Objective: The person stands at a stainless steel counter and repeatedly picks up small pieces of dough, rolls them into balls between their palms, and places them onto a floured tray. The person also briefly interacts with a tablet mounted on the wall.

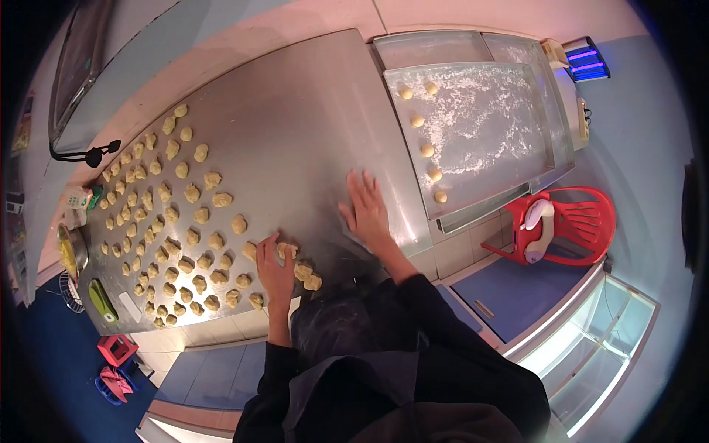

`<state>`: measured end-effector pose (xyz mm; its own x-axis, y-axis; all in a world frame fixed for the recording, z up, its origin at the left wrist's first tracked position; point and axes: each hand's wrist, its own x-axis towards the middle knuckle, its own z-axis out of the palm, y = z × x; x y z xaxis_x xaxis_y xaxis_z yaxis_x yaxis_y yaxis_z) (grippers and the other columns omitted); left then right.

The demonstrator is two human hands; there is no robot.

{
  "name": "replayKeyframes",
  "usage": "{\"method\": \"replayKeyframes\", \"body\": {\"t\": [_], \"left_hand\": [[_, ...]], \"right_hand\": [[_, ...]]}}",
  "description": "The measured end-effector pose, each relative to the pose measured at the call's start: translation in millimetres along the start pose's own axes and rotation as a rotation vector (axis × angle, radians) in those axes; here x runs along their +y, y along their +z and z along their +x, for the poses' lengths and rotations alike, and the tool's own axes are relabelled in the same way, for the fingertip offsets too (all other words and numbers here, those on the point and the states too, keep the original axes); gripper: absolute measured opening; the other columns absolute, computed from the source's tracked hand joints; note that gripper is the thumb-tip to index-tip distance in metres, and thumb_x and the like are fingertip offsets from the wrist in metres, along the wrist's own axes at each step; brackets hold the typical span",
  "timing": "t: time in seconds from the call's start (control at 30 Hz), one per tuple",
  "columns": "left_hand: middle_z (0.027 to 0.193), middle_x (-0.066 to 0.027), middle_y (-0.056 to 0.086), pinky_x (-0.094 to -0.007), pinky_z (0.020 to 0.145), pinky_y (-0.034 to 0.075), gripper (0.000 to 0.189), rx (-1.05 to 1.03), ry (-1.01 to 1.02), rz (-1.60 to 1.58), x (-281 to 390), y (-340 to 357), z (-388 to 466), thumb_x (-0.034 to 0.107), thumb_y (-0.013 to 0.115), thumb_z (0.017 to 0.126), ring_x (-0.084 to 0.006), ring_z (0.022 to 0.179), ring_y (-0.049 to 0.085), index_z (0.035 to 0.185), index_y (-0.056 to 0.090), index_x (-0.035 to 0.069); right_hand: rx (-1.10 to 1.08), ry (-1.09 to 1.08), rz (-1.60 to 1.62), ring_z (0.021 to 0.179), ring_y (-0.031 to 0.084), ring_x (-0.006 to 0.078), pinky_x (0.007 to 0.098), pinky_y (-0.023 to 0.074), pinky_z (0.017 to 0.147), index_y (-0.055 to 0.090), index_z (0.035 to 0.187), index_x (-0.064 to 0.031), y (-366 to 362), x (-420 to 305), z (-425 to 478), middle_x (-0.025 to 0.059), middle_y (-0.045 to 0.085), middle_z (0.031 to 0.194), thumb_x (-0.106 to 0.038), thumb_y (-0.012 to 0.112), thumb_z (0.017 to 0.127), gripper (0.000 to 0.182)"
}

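My left hand (277, 274) is at the near edge of the steel table (288, 138), its fingertips around a rough dough piece (287, 250). Beside it, more dough pieces (308, 276) touch each other at the edge. My right hand (365, 213) lies palm down over the table further right, fingers slightly spread; whether anything is under the palm is hidden. Many uneven dough pieces (192, 237) cover the left half of the table. On the right, a floured metal tray (482, 138) carries several smooth round dough balls (427, 150) along its left side.
A metal bowl (80, 252) with yellow contents, a green-handled tool (103, 300) and a white scraper (130, 307) are at the table's left end. More metal trays (562, 133) sit under the floured one. A red plastic chair (587, 221) stands below them at the right.
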<state>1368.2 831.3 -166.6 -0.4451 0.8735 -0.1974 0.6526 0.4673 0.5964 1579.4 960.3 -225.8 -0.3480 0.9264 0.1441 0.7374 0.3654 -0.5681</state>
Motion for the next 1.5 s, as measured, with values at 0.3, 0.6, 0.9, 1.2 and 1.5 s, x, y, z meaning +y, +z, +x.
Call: {"method": "replayKeyframes", "body": {"t": [0.3, 0.6, 0.9, 1.2, 1.5], "left_hand": [[0.110, -0.0139, 0.059, -0.0402, 0.090, 0.045, 0.027, 0.056, -0.037, -0.077, 7.6, -36.2, 17.9, 0.009, 0.056, 0.089, -0.0316, 0.105, 0.057, 0.116, 0.060, 0.004], [0.108, -0.0134, 0.059, -0.0389, 0.086, 0.045, 0.026, 0.053, 0.010, -0.105, 1.2, -41.5, 28.8, 0.008, 0.054, 0.090, -0.0300, 0.098, 0.058, 0.114, 0.061, 0.004], [0.107, -0.0151, 0.060, -0.0399, 0.088, 0.045, 0.024, 0.016, 0.004, -0.119, 2.2, -41.3, 37.9, 0.006, 0.054, 0.090, -0.0316, 0.103, 0.058, 0.112, 0.062, 0.003], [0.109, -0.0146, 0.060, -0.0416, 0.091, 0.044, 0.022, 0.015, 0.047, -0.135, 0.1, -47.2, 46.4, 0.006, 0.054, 0.090, -0.0331, 0.105, 0.057, 0.111, 0.062, 0.004], [0.109, -0.0139, 0.060, -0.0418, 0.092, 0.044, 0.022, 0.030, 0.115, -0.174, 4.8, -54.5, 54.4, 0.005, 0.054, 0.090, -0.0324, 0.105, 0.057, 0.110, 0.062, 0.004]], "right_hand": [[0.074, 0.114, -0.313, 0.138, 0.033, 0.0350, 0.0552, 0.0278, 0.111, 0.049, 0.138, -0.0104, -34.7, 19.4, 21.2, 0.0064, 0.040, 0.148, -0.035, 0.063, 0.087, 0.058], [-0.055, -0.020, -0.520, 0.136, 0.034, 0.0389, 0.0542, 0.0254, 0.112, 0.046, 0.139, -0.0071, -28.2, 36.1, -52.2, 0.0100, 0.042, 0.147, -0.035, 0.063, 0.087, 0.062], [-0.104, -0.021, -0.141, 0.136, 0.036, 0.0377, 0.0545, 0.0254, 0.112, 0.052, 0.135, -0.0096, -10.4, -7.2, -34.6, 0.0075, 0.048, 0.142, -0.032, 0.066, 0.083, 0.058], [0.033, 0.068, -0.169, 0.135, 0.037, 0.0381, 0.0560, 0.0239, 0.113, 0.050, 0.136, -0.0089, -11.3, -6.0, 33.7, 0.0076, 0.047, 0.143, -0.033, 0.066, 0.083, 0.060], [0.061, 0.209, -0.489, 0.136, 0.037, 0.0352, 0.0556, 0.0214, 0.114, 0.052, 0.136, -0.0127, -39.1, 20.9, -0.3, 0.0063, 0.045, 0.146, -0.038, 0.068, 0.081, 0.062]]}}
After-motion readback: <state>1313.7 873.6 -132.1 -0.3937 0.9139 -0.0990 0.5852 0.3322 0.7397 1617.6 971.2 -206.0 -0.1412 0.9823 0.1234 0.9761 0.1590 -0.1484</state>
